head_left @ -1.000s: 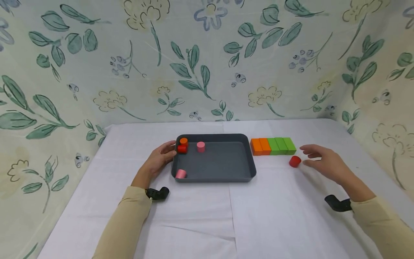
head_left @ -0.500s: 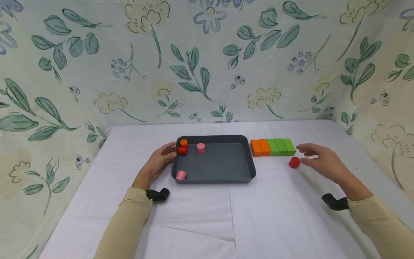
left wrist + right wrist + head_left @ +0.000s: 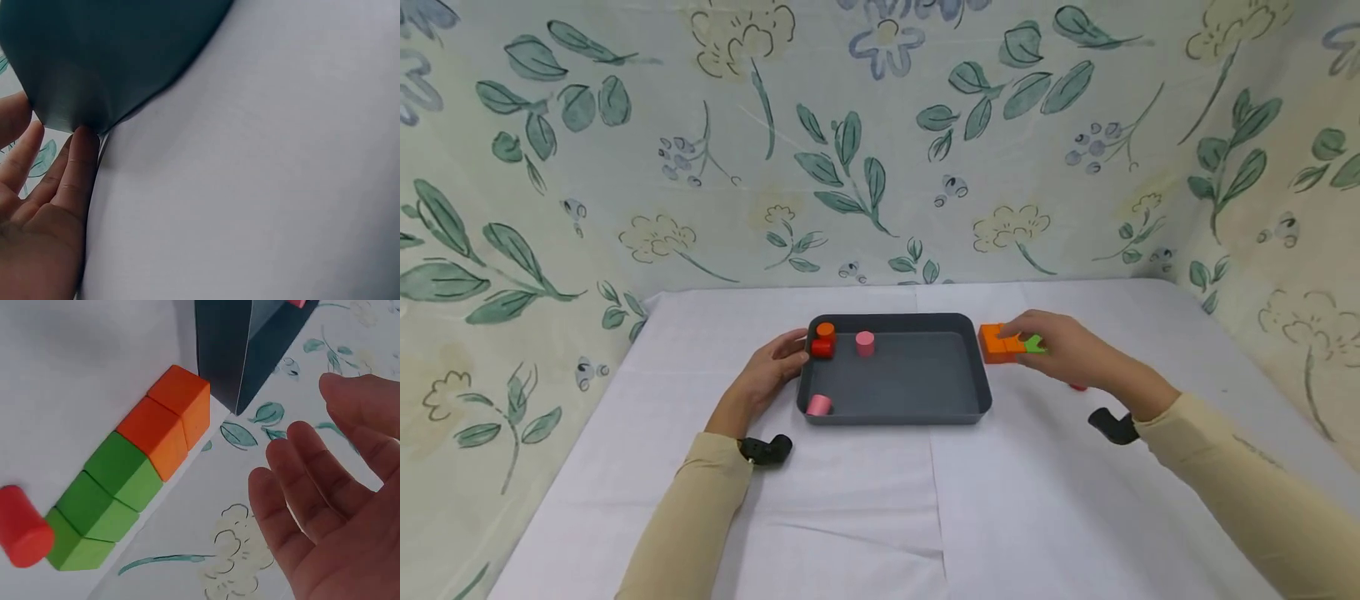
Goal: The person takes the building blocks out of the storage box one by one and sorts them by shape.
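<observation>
My left hand rests against the left wall of a dark grey tray, its extended fingers touching the outside in the left wrist view. My right hand hovers over a row of cubes, holding nothing, its fingers spread and relaxed in the right wrist view. Two orange cubes form the end of the row beside the tray. Several green cubes continue it, mostly hidden under the hand in the head view. By the far end of the row lies a red cylinder, nearly covered in the head view.
Inside the tray, an orange cylinder and a red cylinder sit at the back left corner. One pink cylinder stands near them, another pink cylinder at the front left. A white cloth covers the table; floral fabric hangs behind.
My right hand has moved left from beside the red cylinder to above the cubes, now covering most of the green ones. The left hand and the tray have stayed in place.
</observation>
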### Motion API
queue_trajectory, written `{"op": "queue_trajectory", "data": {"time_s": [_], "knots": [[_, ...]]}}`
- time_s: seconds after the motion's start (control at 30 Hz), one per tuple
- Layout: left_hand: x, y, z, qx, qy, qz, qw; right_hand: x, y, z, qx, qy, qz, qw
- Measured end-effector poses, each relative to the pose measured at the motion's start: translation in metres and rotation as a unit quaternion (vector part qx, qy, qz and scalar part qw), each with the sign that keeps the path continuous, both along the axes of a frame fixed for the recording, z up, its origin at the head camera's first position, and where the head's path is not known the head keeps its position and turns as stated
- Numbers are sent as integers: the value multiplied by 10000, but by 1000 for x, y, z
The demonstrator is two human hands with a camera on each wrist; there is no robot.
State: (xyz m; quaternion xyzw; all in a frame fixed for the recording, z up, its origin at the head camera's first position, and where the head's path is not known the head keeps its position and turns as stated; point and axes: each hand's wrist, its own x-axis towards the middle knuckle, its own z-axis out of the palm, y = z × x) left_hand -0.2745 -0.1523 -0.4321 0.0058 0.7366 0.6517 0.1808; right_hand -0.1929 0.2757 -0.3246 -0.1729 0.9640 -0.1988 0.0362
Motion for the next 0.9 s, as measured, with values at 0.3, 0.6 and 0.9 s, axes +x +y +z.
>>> {"op": "queue_trajectory", "data": {"time_s": [0.3, 0.6, 0.9], "knots": [[-5, -1, -3, 80, -58, 42, 9999, -36, -67, -1, 1012, 292, 1142, 9879], [-5, -2, 0, 21, 22, 60, 10000, -47, -124, -3, 1208, 408, 1584, 9791], [-3, -1, -2, 63, -29, 58, 10000, -49, -177, -16, 1240, 133, 2296, 9653]]}}
